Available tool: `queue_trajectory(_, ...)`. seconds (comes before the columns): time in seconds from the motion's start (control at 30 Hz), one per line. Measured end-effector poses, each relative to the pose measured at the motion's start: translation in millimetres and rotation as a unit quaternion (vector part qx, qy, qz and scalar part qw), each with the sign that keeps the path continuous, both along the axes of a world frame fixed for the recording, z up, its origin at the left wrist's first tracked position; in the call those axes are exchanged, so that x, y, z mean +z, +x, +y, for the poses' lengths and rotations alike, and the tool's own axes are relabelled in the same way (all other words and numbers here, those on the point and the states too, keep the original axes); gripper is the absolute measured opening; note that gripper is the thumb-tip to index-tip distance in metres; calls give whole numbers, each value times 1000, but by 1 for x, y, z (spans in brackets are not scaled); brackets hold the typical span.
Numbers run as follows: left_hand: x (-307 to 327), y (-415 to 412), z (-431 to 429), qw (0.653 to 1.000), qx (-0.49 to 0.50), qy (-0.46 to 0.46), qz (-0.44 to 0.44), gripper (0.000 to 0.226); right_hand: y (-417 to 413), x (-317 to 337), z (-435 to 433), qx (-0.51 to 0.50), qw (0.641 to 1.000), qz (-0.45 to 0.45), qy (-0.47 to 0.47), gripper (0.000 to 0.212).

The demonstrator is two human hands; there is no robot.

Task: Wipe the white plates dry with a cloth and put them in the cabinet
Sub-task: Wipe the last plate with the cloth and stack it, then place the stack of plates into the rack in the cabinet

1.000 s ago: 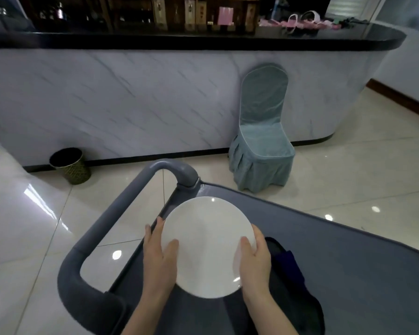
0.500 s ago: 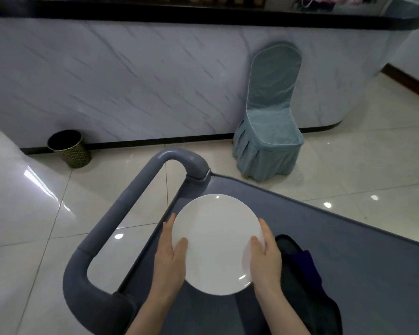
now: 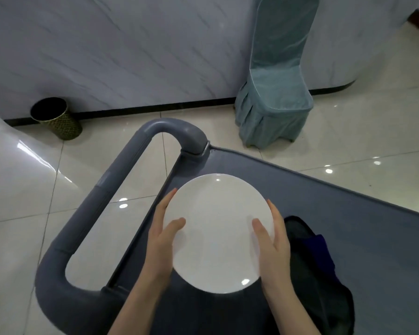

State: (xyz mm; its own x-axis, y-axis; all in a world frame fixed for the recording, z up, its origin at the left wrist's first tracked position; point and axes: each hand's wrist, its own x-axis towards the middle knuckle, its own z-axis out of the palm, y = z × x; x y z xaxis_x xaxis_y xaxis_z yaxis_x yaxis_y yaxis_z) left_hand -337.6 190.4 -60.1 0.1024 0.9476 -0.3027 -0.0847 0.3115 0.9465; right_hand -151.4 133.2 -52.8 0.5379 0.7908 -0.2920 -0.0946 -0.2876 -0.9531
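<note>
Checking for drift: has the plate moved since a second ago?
No. The plate stays equally near the cart handle; only the camera tilted down.

Glossy white plate [image 3: 218, 233], matt grey plastic cart [image 3: 353, 226], polished floor tiles [image 3: 22, 180], cloth-covered chair [image 3: 276, 93].

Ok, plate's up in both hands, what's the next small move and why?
Probably free the right hand and take the dark cloth lying on the cart just right of the white plate, while the left hand holds the rim alone. Both hands grip the plate bare, and no cloth touches it yet.
</note>
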Motion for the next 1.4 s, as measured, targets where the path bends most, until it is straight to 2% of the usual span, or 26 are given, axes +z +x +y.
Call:
queue_trajectory(0.27, 5, 0, 0, 1000, 12, -8, -27, 66, -1, 5, 1, -18, 999, 34, 22, 48)
queue_trajectory(0.6, 36, -4, 0, 999, 26, 34, -12, 65, 1, 30, -1, 5, 996, 55, 73, 53)
queue_trajectory(0.93, 67, 2, -1, 996, -50, 70, 20, 64, 7, 56, -35, 15, 993, 68, 98, 55)
queue_trajectory(1.07, 79, 21, -23, 990, -99, 98, 26, 65, 16, 69, -74, -44, 991, 59, 110, 58)
queue_trajectory(1.2, 92, 53, -61, 982, -157, 103, -2, 65, 28, 87, -138, -160, 979, 31, 126, 61)
queue_trajectory(1.3, 103, 86, -105, 967, -231, 103, -22, 64, 34, 101, -205, -246, 960, 3, 134, 57)
queue_trajectory(1.4, 111, 121, -172, 940, -328, 76, -59, 62, 31, 115, -293, -355, 924, -8, 142, 56)
